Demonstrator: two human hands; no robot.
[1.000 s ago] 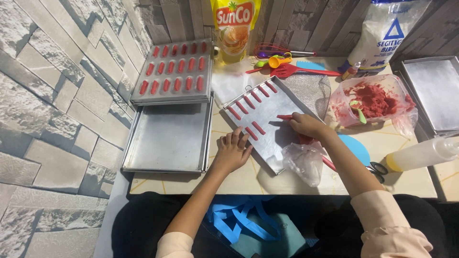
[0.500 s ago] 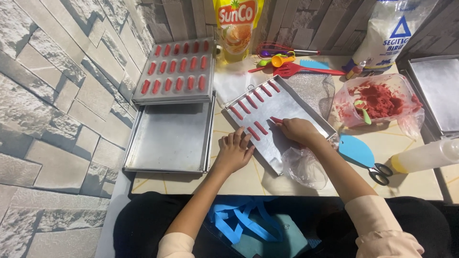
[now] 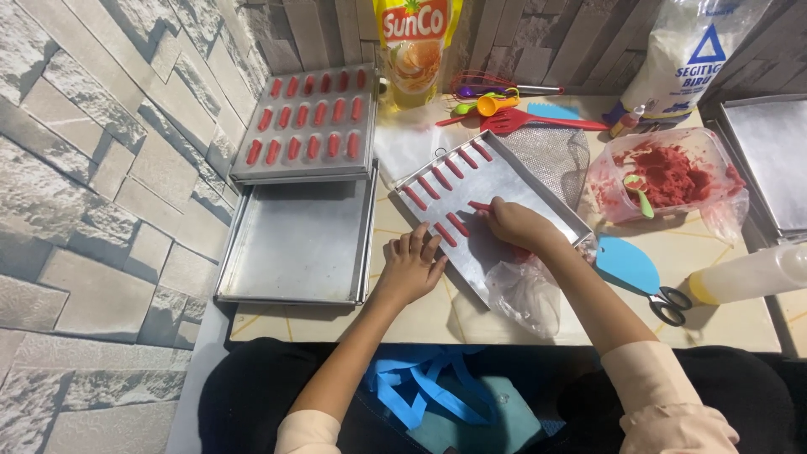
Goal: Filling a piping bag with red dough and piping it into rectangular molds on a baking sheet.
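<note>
Since a moment ago my right hand (image 3: 514, 225) has shifted left across the tilted tray (image 3: 504, 181) at frame centre, fingers clamped on the piping bag (image 3: 528, 290), laying another red strip (image 3: 480, 205) while my left hand (image 3: 412, 267), fingers spread, steadies the tray's edge on the counter (image 3: 714, 286), so the next strip wants even spacing.

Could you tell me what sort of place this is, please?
Probably a home baking corner: red dough strips piped on a tilted metal tray, a plastic tub of red dough, and a filled metal baking tray against a stone-patterned wall.

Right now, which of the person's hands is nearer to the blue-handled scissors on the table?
Right. The right hand rests on the slanted baking tray, a short way left of the scissors. The left hand lies flat at the tray's lower left edge, farther off.
</note>
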